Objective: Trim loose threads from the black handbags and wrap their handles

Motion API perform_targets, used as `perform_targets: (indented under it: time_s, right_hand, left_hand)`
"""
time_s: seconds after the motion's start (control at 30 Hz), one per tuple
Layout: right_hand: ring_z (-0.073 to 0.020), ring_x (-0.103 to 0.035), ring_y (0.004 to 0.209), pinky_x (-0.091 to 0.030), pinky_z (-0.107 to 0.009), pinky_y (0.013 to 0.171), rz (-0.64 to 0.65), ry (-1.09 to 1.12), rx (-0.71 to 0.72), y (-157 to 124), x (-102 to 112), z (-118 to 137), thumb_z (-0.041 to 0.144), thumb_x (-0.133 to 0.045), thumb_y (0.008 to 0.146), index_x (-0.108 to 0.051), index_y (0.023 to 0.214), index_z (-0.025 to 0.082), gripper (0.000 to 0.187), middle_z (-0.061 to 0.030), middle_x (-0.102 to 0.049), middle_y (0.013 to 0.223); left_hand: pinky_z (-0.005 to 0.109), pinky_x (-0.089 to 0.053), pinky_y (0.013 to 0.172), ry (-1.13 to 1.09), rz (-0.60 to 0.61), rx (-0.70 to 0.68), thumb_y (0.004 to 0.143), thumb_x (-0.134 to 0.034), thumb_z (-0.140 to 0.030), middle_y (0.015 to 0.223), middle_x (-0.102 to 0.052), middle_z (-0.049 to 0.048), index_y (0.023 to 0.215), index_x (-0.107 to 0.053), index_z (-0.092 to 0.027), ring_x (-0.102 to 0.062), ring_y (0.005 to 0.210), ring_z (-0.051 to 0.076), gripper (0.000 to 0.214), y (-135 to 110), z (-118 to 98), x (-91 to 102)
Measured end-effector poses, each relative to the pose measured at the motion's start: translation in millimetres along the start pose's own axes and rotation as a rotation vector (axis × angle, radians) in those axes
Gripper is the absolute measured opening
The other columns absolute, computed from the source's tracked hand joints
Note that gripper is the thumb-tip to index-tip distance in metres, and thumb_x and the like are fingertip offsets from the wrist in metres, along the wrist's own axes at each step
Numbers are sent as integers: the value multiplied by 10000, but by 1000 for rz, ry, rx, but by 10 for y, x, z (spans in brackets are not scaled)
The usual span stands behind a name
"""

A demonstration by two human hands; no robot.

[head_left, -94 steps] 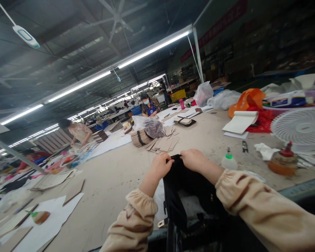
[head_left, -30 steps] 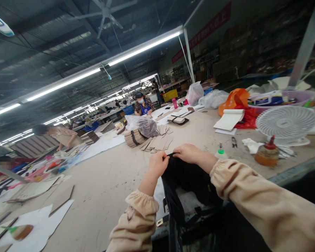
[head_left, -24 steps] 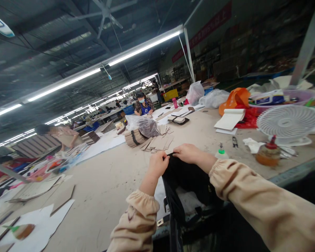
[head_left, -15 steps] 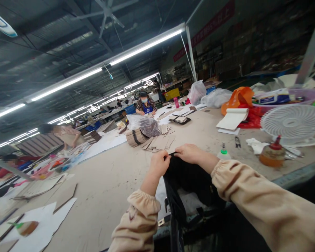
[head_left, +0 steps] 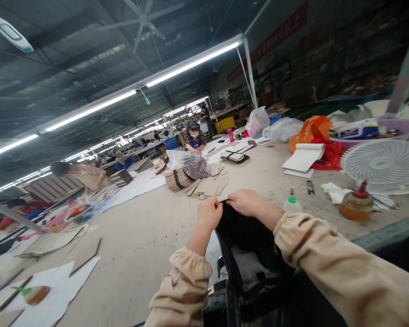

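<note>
A black bag (head_left: 247, 231) with dark straps and metal fittings hangs open at the table's near edge, pale material showing inside it. My left hand (head_left: 209, 212) pinches the bag's upper edge between thumb and fingers. Close beside it, my right hand (head_left: 243, 202) grips the same edge, fingers closed on the black fabric. The stretch of edge between the two hands is short. A clear bottle with a green collar (head_left: 292, 202) stands just right of my right wrist.
Right of my hands are small snips (head_left: 310, 187), a red-capped bottle of amber liquid (head_left: 357, 204), a white fan (head_left: 383, 161) and a notepad (head_left: 303, 156). Ahead lie grey-brown card pieces (head_left: 204, 187). A green-tipped bottle (head_left: 34, 294) lies left on paper. Other people work farther off.
The view has shifted slightly, so the surroundings sit a little lower and to the right. Both hands keep their hold on the bag's edge, almost unmoved.
</note>
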State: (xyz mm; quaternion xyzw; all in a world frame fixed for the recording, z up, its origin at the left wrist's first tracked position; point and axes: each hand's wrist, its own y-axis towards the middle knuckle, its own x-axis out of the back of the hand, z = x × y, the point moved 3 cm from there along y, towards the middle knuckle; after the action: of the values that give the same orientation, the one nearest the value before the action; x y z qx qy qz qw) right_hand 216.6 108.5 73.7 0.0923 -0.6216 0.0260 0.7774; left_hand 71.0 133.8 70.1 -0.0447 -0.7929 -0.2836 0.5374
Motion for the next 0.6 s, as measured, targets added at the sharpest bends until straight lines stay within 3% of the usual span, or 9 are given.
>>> perform_targets:
  time_s: [0.2, 0.4, 0.6]
  right_hand:
    - [-231, -621, 882, -437, -325, 719, -19, -10, 12, -39, 0, -12, 354, -327, 866, -667, 958, 241, 370, -88, -682, 957]
    - [-197, -594, 965, -426, -287, 779, -71, -10, 48, -56, 33, 34, 343, -386, 853, -598, 1119, 288, 345, -45, -659, 1064]
    - [-219, -616, 882, -441, -290, 715, -118, -57, 62, 13, 22, 150, 309, -381, 863, -675, 879, 215, 309, -86, -686, 904]
  left_hand:
    - [247, -312, 580, 7, -9, -4, 766, -542, -278, 624, -603, -9, 633, -581, -196, -534, 633, 134, 161, -8, -23, 1]
    - [255, -309, 586, 32, 0, 3, 764, -536, -256, 643, -613, -1, 652, -585, -196, -545, 651, 140, 136, -4, -14, -16]
    - [258, -331, 596, 26, -14, -10, 766, -517, -229, 649, -609, 4, 645, -570, -192, -550, 659, 147, 137, 0, -19, -12]
